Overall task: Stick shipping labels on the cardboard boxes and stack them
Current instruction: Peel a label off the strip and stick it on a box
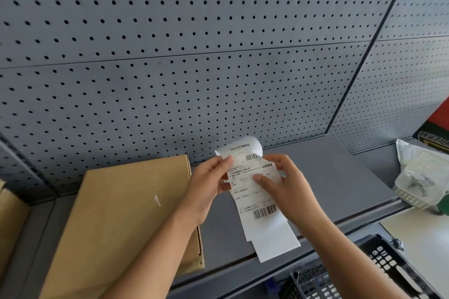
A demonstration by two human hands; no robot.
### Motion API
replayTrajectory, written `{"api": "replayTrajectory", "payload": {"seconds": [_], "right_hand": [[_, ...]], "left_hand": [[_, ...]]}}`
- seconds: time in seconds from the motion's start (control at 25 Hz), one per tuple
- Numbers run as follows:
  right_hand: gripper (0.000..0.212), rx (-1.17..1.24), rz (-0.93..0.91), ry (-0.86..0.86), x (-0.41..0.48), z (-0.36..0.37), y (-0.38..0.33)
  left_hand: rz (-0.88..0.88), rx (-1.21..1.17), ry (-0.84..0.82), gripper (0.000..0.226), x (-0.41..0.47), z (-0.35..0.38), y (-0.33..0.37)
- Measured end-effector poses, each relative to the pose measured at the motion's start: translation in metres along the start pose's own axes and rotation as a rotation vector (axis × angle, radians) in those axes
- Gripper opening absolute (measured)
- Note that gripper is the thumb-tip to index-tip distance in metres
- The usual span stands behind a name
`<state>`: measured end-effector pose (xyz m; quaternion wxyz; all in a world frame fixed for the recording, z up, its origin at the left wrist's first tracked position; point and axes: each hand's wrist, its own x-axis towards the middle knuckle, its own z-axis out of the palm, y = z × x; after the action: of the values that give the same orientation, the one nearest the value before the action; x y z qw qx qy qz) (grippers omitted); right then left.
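Both hands hold the label strip above the tabletop, just right of the box: left hand pinches its upper left edge, right hand grips the right side, thumb on the print. The paper looks thin, light and curly, so peel from a corner

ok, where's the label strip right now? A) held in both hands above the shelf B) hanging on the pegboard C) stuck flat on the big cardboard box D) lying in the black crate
A: the left hand and right hand both pinch the label strip in the air above the grey shelf, to the right of the cardboard box, whose top carries no label.
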<state>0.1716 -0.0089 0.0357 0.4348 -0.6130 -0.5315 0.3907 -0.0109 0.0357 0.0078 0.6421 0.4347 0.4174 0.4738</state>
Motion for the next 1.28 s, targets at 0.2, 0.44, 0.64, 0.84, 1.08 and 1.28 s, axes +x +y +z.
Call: {"api": "replayTrajectory", "payload": {"seconds": [0.2,0.44,0.64,0.84,1.08,1.28], "right_hand": [[0.041,-0.452,-0.255,0.084,0.002,0.009,0.015],[0.042,-0.789,-0.591,0.115,0.005,0.026,0.016],[0.049,-0.838,-0.610,0.104,0.011,0.031,0.011],[0.040,-0.849,-0.633,0.082,0.012,0.036,0.008],[0.017,-0.802,-0.658,0.118,0.019,0.039,0.008],[0.015,-0.781,-0.690,0.131,0.019,0.039,0.011]], "left_hand": [[-0.024,-0.038,0.043,0.026,0.000,-0.009,-0.004],[-0.048,-0.064,-0.011,0.027,-0.001,-0.012,-0.007],[-0.079,-0.133,-0.006,0.031,-0.002,-0.012,-0.004],[-0.089,-0.111,0.001,0.031,0.000,-0.012,-0.006],[-0.076,-0.105,-0.009,0.031,0.002,-0.011,-0.008],[-0.083,-0.087,0.000,0.025,0.003,-0.012,-0.009]]}}
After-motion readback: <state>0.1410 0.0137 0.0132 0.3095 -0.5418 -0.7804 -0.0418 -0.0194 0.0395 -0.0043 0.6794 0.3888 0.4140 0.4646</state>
